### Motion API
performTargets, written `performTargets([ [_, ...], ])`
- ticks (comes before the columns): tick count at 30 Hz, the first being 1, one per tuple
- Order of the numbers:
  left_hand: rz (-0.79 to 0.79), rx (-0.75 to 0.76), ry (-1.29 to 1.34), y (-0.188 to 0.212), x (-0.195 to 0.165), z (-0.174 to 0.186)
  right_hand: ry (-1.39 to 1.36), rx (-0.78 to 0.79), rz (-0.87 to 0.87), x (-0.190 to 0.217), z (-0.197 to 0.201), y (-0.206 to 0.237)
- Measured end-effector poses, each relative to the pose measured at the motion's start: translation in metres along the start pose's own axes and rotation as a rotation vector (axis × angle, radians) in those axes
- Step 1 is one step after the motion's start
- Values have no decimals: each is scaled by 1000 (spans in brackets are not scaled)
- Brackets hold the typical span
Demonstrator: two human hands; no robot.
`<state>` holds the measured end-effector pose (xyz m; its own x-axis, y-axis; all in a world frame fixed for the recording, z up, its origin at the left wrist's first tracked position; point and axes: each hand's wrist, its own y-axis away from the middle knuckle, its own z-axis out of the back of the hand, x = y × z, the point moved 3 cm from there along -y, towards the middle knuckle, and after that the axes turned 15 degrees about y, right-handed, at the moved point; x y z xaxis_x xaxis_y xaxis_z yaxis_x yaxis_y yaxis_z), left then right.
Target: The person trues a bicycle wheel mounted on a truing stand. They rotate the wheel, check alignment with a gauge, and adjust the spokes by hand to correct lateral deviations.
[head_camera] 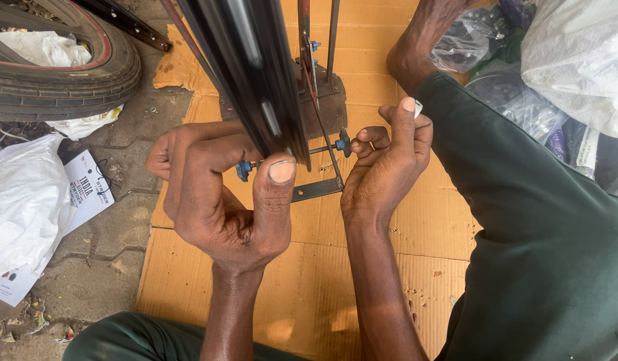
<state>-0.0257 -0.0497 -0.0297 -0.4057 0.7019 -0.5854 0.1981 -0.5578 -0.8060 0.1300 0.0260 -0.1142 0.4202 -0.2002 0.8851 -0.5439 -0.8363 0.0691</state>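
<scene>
Looking down from the head camera, the left hand (222,194) is wrapped around the black wheel rim (255,80), thumb pressed flat on its edge and fingers curled behind, as if steadying it so it does not swing in the stand. The rim stands upright in a rusty metal truing stand (322,100) that sits on flattened cardboard (309,281) laid over the paved floor (115,220), probably to keep the work off the grit. A thin threaded rod with blue knobs (342,142) crosses behind the rim, between the two hands.

The right hand (389,167) is closed with the fingers bunched just beside the blue knob, and something small and pale (418,107) shows by the fingertip; I cannot tell what it pinches, or whether it touches the knob.

As for containers, white plastic bags (576,60) are heaped at the upper right with dark, clear-wrapped goods (509,93) beside them; their contents are not clear. Another white bag (21,200) lies on the left beside a printed sheet (88,187), and a worn tyre (68,67) holds crumpled white plastic (41,47) inside its ring.
</scene>
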Motion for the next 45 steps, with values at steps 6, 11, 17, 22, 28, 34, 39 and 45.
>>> performTargets([
  [6,-12,22,-3,-1,0,0,11,4,-13,-1,0,-1],
  [11,0,23,8,-6,-3,-1,29,20,2,-2,-1,0],
  [17,62,-22,182,-15,-7,1,56,34,25,-3,1,-3],
  [22,39,3,243,-18,-7,3,58,66,84,-3,3,-9],
  [28,59,-13,307,-20,-7,9,110,115,118,2,2,-7],
  [34,59,-1,319,-20,-8,11,142,144,115,4,1,-4],
  [39,53,7,324,-21,-5,12,149,166,135,4,-3,-2],
  [45,83,23,318,-21,-6,8,161,171,122,5,-2,0],
])
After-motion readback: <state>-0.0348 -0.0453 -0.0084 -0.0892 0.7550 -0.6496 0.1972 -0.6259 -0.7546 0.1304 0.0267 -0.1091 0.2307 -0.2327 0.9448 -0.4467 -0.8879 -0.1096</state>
